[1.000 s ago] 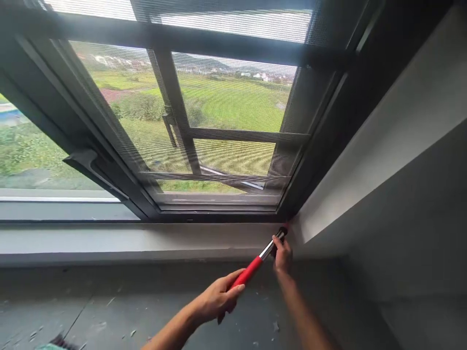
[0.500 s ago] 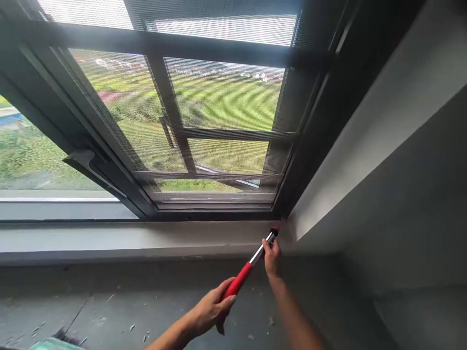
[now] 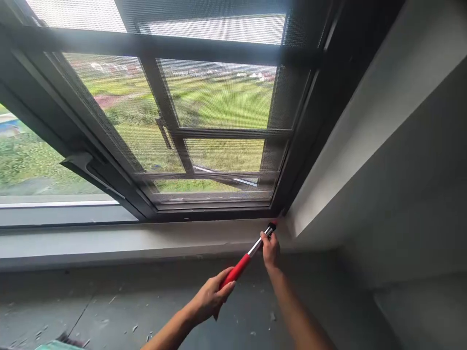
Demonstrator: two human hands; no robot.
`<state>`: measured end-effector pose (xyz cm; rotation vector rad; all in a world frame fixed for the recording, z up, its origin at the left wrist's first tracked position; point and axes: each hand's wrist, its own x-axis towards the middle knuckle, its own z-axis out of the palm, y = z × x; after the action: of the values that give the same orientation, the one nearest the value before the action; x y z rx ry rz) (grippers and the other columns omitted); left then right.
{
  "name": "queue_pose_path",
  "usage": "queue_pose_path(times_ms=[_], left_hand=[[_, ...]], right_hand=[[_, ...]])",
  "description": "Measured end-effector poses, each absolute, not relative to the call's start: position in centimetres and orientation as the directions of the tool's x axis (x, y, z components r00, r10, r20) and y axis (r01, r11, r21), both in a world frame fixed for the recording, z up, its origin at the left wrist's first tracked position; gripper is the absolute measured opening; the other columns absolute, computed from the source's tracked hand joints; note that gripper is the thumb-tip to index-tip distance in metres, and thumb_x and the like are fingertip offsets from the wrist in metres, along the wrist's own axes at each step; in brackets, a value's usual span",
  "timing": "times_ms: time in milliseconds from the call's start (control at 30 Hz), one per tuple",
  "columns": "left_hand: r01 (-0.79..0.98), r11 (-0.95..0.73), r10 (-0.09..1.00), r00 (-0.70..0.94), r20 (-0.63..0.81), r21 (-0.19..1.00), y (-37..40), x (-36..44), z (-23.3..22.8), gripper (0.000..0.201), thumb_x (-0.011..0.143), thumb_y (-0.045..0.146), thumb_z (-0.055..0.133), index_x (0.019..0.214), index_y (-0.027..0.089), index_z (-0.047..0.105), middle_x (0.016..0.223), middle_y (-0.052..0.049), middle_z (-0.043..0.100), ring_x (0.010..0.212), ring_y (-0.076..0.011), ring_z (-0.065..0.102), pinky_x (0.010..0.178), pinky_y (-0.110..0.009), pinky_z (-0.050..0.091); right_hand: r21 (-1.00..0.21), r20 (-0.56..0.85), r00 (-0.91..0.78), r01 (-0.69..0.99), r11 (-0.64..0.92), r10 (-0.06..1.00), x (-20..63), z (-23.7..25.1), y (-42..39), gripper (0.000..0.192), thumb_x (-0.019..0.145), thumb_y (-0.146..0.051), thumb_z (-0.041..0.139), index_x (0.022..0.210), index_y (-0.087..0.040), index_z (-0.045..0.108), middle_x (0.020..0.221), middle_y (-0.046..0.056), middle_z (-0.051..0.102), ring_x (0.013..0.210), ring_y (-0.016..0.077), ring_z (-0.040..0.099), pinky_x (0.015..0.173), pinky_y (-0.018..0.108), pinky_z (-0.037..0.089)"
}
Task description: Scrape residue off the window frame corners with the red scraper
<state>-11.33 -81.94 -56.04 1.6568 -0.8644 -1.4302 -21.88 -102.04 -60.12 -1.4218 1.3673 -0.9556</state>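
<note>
Left hand point(image 3: 209, 297) wraps the red-handled tool point(image 3: 239, 266), right hand point(image 3: 270, 249) pinches its shaft; the tip, seemingly at the window frame point(image 3: 219, 214) corner, could slip and scratch it

1. tool point(image 3: 243, 260): long rod with a red grip, a bare metal shaft and a dark tip.
2. it slants up and rightward, tip at the right corner of the window sill point(image 3: 109, 240).

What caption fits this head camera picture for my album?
Both hands, left hand and right hand, hold a red-handled tool against the windowsill corner.
</note>
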Motion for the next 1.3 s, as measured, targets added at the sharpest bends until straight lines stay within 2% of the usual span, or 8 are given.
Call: queue_pose_path(times_ms=[133, 267, 433, 667, 900, 1033, 1167, 1300], left_hand=[[-0.046, -0.471, -0.876, 0.142, -0.461, 0.881, -82.3, -10.1, -55.1, 0.060, 0.079, 0.053, 0.047, 0.127, 0.018, 0.039, 0.058, 0.007, 0.033, 0.045, -0.0066, 0.034, 0.035, -0.016, 0.029], [-0.095, -0.456, -0.885, 0.151, -0.440, 0.885, -82.3, -9.7, -53.6, 0.056, 0.080, 0.054, 0.046, 0.123, 0.018, 0.043, 0.059, 0.007, 0.034, 0.047, -0.0062, 0.034, 0.035, -0.015, 0.030], [-0.071, -0.471, -0.879, 0.118, -0.462, 0.879, -82.6, -9.5, -52.5, 0.060, 0.080, 0.054, 0.047, 0.128, 0.020, 0.039, 0.059, 0.007, 0.031, 0.044, -0.0064, 0.035, 0.034, -0.016, 0.034], [-0.106, -0.471, -0.879, 0.132, -0.457, 0.875, -82.8, -9.1, -52.0, 0.055, 0.080, 0.051, 0.047, 0.126, 0.021, 0.042, 0.060, 0.007, 0.033, 0.046, -0.0065, 0.035, 0.034, -0.015, 0.032], [-0.085, -0.438, -0.896, 0.122, -0.427, 0.895, -83.3, -8.7, -52.4, 0.054, 0.081, 0.051, 0.046, 0.126, 0.020, 0.042, 0.059, 0.007, 0.031, 0.044, -0.0060, 0.033, 0.034, -0.015, 0.032], [-0.129, -0.417, -0.908, 0.101, -0.406, 0.900, -83.8, -8.8, -52.3, 0.049, 0.081, 0.049, 0.047, 0.120, 0.021, 0.047, 0.060, 0.007, 0.035, 0.046, -0.0053, 0.034, 0.036, -0.015, 0.032], [-0.139, -0.480, -0.877, 0.112, -0.468, 0.866, -83.8, -8.7, -52.3, 0.057, 0.081, 0.052, 0.045, 0.128, 0.020, 0.038, 0.057, 0.008, 0.030, 0.043, -0.0063, 0.033, 0.035, -0.017, 0.036], [-0.184, -0.467, -0.884, 0.099, -0.457, 0.865, -83.7, -9.0, -52.2, 0.056, 0.081, 0.052, 0.044, 0.127, 0.020, 0.039, 0.060, 0.007, 0.034, 0.044, -0.0058, 0.034, 0.035, -0.016, 0.035]], right_hand=[[-0.959, -0.089, 0.105, -0.278, 0.057, -0.990, -21.4, -59.4, -102.4, 0.024, 0.064, -0.047, 0.056, 0.061, -0.023, 0.052, 0.051, -0.001, 0.056, 0.051, 0.0170, 0.051, 0.050, 0.027, 0.035], [-0.962, -0.100, 0.091, -0.263, 0.072, -0.991, -21.0, -59.1, -102.3, 0.024, 0.065, -0.046, 0.054, 0.061, -0.023, 0.051, 0.054, 0.000, 0.057, 0.052, 0.0168, 0.051, 0.050, 0.027, 0.034], [-0.965, -0.131, 0.094, -0.241, 0.105, -0.987, -20.9, -59.2, -102.5, 0.025, 0.065, -0.046, 0.056, 0.063, -0.022, 0.053, 0.054, 0.000, 0.057, 0.053, 0.0166, 0.052, 0.049, 0.026, 0.036], [-0.963, -0.193, 0.141, -0.218, 0.159, -0.971, -20.7, -58.3, -102.2, 0.026, 0.067, -0.048, 0.053, 0.065, -0.022, 0.052, 0.048, -0.001, 0.054, 0.043, 0.0154, 0.049, 0.043, 0.027, 0.034], [-0.964, -0.211, 0.148, -0.195, 0.181, -0.966, -20.6, -58.1, -102.3, 0.026, 0.066, -0.048, 0.053, 0.068, -0.021, 0.050, 0.050, -0.001, 0.053, 0.043, 0.0157, 0.049, 0.042, 0.027, 0.035], [-0.962, -0.197, 0.107, -0.215, 0.171, -0.974, -20.9, -58.2, -102.8, 0.024, 0.067, -0.046, 0.052, 0.066, -0.022, 0.048, 0.051, -0.001, 0.054, 0.045, 0.0150, 0.050, 0.043, 0.027, 0.035], [-0.962, -0.187, 0.151, -0.227, 0.150, -0.971, -20.9, -58.5, -102.9, 0.027, 0.067, -0.049, 0.052, 0.065, -0.022, 0.048, 0.046, -0.002, 0.053, 0.038, 0.0144, 0.047, 0.040, 0.027, 0.034], [-0.965, -0.146, 0.093, -0.232, 0.121, -0.985, -21.0, -58.9, -103.0, 0.027, 0.067, -0.048, 0.053, 0.067, -0.022, 0.051, 0.052, 0.001, 0.057, 0.050, 0.0166, 0.053, 0.046, 0.027, 0.036]])
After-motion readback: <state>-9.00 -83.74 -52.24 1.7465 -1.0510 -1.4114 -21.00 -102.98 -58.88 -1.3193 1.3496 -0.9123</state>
